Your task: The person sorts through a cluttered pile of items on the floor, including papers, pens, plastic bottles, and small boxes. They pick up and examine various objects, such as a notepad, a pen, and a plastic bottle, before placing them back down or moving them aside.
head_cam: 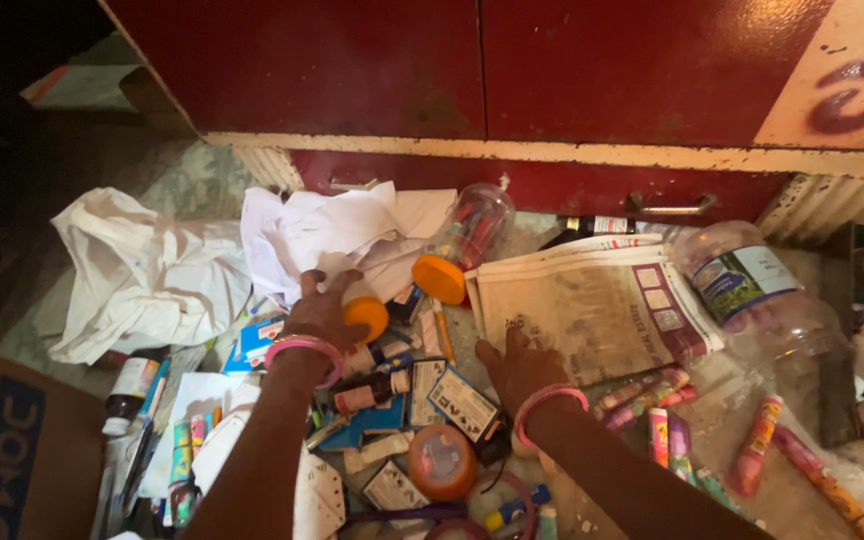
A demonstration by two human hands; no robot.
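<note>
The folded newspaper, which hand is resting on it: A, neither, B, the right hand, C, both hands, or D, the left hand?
B: the right hand lies flat on the folded newspaper, while the left hand holds an orange-capped container.

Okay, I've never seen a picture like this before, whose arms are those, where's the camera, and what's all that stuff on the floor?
There is one picture, taken by a camera worn on a person's head, looking down at that person's own two bare arms. No machine is involved. Each wrist wears a pink bangle.

The left hand reaches over a small bottle with an orange cap; whether it grips it is unclear. The right hand lies flat on a folded newspaper.

Around them, on the floor in front of a red cabinet, lies clutter: a clear plastic jar on its side with an orange lid, a bigger clear jar, a white plastic bag, crumpled paper, small boxes and bright tubes.
</note>
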